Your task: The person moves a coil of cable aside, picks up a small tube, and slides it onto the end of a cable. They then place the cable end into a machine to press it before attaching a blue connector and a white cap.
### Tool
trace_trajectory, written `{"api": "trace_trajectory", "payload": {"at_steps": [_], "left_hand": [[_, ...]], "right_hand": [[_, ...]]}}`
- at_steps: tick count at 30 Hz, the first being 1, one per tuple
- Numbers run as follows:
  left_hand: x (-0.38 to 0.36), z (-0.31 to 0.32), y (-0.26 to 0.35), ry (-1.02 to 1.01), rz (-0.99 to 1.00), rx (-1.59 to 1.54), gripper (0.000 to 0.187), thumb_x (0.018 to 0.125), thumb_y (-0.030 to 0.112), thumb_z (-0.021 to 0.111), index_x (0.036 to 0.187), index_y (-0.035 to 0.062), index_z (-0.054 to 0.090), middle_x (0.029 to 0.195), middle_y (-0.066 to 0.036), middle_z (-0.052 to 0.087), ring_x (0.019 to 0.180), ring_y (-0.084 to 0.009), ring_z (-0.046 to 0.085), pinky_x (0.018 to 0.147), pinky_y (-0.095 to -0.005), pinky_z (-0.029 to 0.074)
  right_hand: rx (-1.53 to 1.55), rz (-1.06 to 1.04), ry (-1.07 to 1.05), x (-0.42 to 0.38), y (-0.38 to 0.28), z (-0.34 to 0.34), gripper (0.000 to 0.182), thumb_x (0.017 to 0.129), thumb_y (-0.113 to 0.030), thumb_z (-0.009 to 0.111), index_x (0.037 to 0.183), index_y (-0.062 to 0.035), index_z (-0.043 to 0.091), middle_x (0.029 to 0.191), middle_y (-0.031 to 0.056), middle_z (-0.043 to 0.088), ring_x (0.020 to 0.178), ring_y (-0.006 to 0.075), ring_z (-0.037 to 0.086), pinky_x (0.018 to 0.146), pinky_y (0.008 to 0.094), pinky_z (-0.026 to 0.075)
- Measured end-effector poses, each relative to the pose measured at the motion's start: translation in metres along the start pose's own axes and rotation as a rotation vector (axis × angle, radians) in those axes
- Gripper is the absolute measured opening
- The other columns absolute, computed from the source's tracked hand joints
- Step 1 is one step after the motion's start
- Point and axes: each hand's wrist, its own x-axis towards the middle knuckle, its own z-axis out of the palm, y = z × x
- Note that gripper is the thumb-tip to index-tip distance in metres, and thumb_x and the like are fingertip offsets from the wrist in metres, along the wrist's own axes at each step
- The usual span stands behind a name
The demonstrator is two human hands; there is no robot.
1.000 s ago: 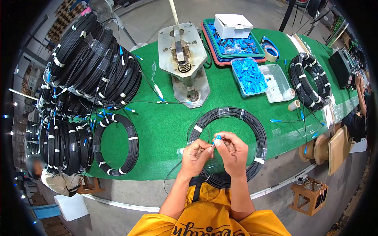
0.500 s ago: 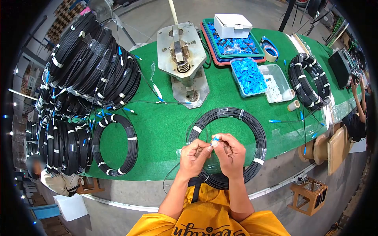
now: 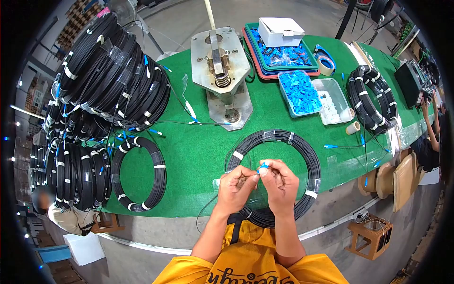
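A small blue connector (image 3: 263, 166) is pinched between the thumb and fingers of my right hand (image 3: 279, 186). My left hand (image 3: 236, 189) is closed just to its left, its fingertips almost against those of my right hand, on the thin black cable that leads to the connector. Both hands are above the near part of a black cable coil (image 3: 309, 161), which lies on the green mat (image 3: 198, 189) and is bound with white and clear tape. The cable's end between the fingertips is mostly hidden.
A metal press (image 3: 221, 71) stands behind the hands. Stacked black coils (image 3: 113, 75) and a single coil (image 3: 161, 175) are at left. Blue parts fill a clear tub (image 3: 300, 92), beside a tub of white pieces (image 3: 329, 106). Another coil (image 3: 372, 99) lies at right. Two other people are at the edges.
Both hands have moved slightly to the right, and more of the blue connector now shows above my right thumb. The coil on the mat stays in place.
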Motion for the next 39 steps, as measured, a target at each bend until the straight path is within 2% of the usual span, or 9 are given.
{"api": "trace_trajectory", "payload": {"at_steps": [6,8,11,15,29,34,39], "left_hand": [[0.0,0.0,0.001,-0.008,0.014,-0.009,0.004,0.093,-0.001,0.062,0.09,0.0007,0.06,0.073,0.0,0.059,0.063,-0.0028,0.05,0.054,-0.0181,0.038],[0.002,-0.001,0.001,-0.008,-0.015,0.002,0.004,0.094,0.0,0.062,0.091,0.0006,0.06,0.073,0.0,0.06,0.063,-0.0025,0.05,0.054,-0.0179,0.037],[0.003,-0.003,0.002,-0.029,0.037,0.057,0.004,0.094,0.0,0.062,0.091,0.0007,0.06,0.073,0.0,0.06,0.063,-0.0023,0.05,0.054,-0.0177,0.037],[0.001,0.001,0.0,-0.007,0.01,0.017,0.004,0.094,0.0,0.062,0.091,0.0006,0.06,0.073,0.0,0.06,0.063,-0.0022,0.05,0.055,-0.0176,0.038],[0.005,0.004,0.007,0.01,0.02,0.048,0.004,0.095,0.001,0.061,0.091,0.0007,0.06,0.072,0.001,0.059,0.063,-0.0024,0.049,0.056,-0.018,0.038],[0.005,0.008,0.006,0.008,0.002,-0.006,0.004,0.095,0.001,0.061,0.091,0.0008,0.06,0.072,0.002,0.059,0.062,-0.0017,0.048,0.055,-0.0177,0.038],[0.008,0.008,0.005,0.018,-0.008,-0.082,0.003,0.095,0.002,0.061,0.092,0.0007,0.06,0.072,0.002,0.058,0.062,-0.0011,0.047,0.055,-0.0176,0.037]], "right_hand": [[-0.065,-0.041,-0.001,0.003,0.006,-0.004,0.017,0.091,0.007,0.06,0.109,0.01,0.061,0.1,0.0083,0.059,0.081,0.0098,0.058,0.066,0.023,0.051],[0.045,-0.016,0.04,0.002,0.007,0.002,0.018,0.092,0.007,0.06,0.11,0.0094,0.061,0.099,0.0077,0.059,0.081,0.0091,0.058,0.065,0.0227,0.05],[0.06,-0.001,0.069,-0.003,0.009,0.002,0.017,0.092,0.007,0.06,0.109,0.0088,0.061,0.099,0.0075,0.059,0.08,0.0088,0.058,0.065,0.0223,0.05],[0.037,0.005,0.02,0.006,0.004,-0.001,0.016,0.093,0.006,0.06,0.108,0.0084,0.061,0.099,0.0071,0.059,0.08,0.0089,0.058,0.065,0.0223,0.05],[0.13,0.043,0.109,0.003,0.002,0.013,0.015,0.094,0.002,0.059,0.109,0.0057,0.059,0.094,0.0048,0.06,0.077,0.0072,0.056,0.063,0.0232,0.048],[0.031,0.022,0.102,0.009,0.005,0.003,0.016,0.095,0.0,0.06,0.11,0.0052,0.06,0.096,0.0053,0.061,0.084,0.0084,0.057,0.069,0.0226,0.049],[0.13,0.115,0.048,0.007,0.0,0.003,0.021,0.095,-0.002,0.062,0.114,0.0052,0.061,0.099,0.0059,0.061,0.087,0.0093,0.058,0.074,0.0241,0.049]]}}
